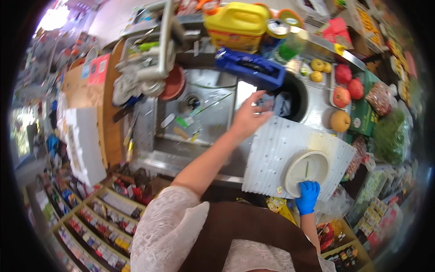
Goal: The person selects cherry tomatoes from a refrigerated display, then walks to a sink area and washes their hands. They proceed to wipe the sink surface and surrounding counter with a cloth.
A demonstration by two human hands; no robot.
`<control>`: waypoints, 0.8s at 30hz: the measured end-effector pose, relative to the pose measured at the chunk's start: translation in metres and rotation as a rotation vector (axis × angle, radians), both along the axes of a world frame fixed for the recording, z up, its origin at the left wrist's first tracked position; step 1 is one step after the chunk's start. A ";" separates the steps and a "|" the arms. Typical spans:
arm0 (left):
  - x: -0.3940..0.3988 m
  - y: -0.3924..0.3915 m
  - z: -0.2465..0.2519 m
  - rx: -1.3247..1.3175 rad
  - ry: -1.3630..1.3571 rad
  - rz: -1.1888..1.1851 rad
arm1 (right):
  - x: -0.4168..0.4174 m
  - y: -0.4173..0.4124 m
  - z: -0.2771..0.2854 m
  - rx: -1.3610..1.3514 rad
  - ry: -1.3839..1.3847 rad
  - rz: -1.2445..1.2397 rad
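My bare left hand (253, 114) reaches over the right part of a steel sink (214, 117), its fingers curved and apart. Just beyond it are a blue plastic basket (251, 68) and a round black tub (299, 97) with greyish-blue material inside. I see nothing clearly held in that hand. My right hand (308, 197), in a blue glove, grips the near rim of a white bowl (307, 159); the thumb is hidden. A thin green stem (307, 168) lies in the bowl, which rests on a white ribbed board (275, 153) with holes, laid across the sink.
Scraps and a drain (192, 103) lie in the left basin, beside a reddish bowl (173, 83). A yellow jug (236, 25) stands behind. Pomegranates (341, 97) and a round tan fruit (340, 121) sit right. A knife (130, 149) lies at the left edge, near a wooden cabinet (112, 112).
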State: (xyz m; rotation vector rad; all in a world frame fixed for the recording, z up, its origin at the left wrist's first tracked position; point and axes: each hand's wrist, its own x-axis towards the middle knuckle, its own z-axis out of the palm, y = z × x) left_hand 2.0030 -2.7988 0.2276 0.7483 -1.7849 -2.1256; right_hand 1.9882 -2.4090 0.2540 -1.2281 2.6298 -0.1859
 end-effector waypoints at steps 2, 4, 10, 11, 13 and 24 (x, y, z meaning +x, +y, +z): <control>0.001 0.011 -0.008 -0.057 -0.019 -0.023 | 0.001 0.005 -0.007 -0.027 0.006 0.007; 0.023 -0.001 0.000 -0.241 -0.093 -0.007 | 0.003 0.007 -0.007 -0.012 0.006 0.011; 0.168 -0.125 -0.132 -0.721 -0.829 0.028 | 0.003 0.005 -0.012 0.004 0.005 0.024; 0.182 -0.146 -0.141 -0.611 -1.035 0.011 | 0.002 0.005 -0.013 0.016 0.002 0.027; 0.191 -0.174 -0.139 -0.515 -1.312 -0.010 | 0.002 0.004 -0.010 0.041 0.005 0.018; 0.177 -0.157 -0.248 -0.462 -1.287 -0.025 | 0.002 0.000 -0.012 0.037 0.034 0.015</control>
